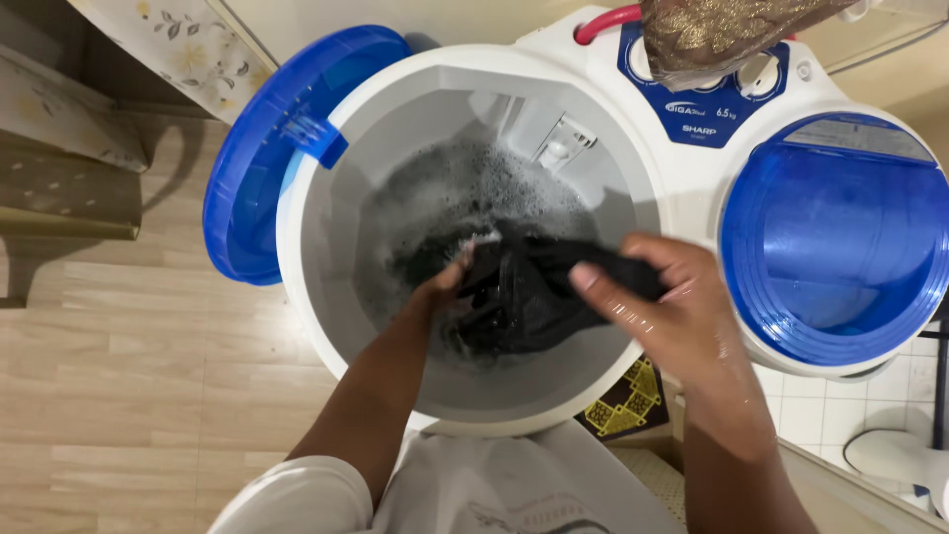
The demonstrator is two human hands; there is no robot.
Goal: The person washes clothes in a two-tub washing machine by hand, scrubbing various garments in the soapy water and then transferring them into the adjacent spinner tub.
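Note:
A wet black garment hangs over the soapy dark water inside the white wash tub of a twin-tub washing machine. My left hand reaches down into the tub and grips the garment's left side, partly hidden by the cloth. My right hand clutches the garment's right end at the tub's rim, thumb pressed on the fabric.
The tub's blue lid stands open to the left. A closed blue spinner lid is on the right. A brown patterned cloth lies on the control panel. Wooden floor spreads to the left; white tiles at right.

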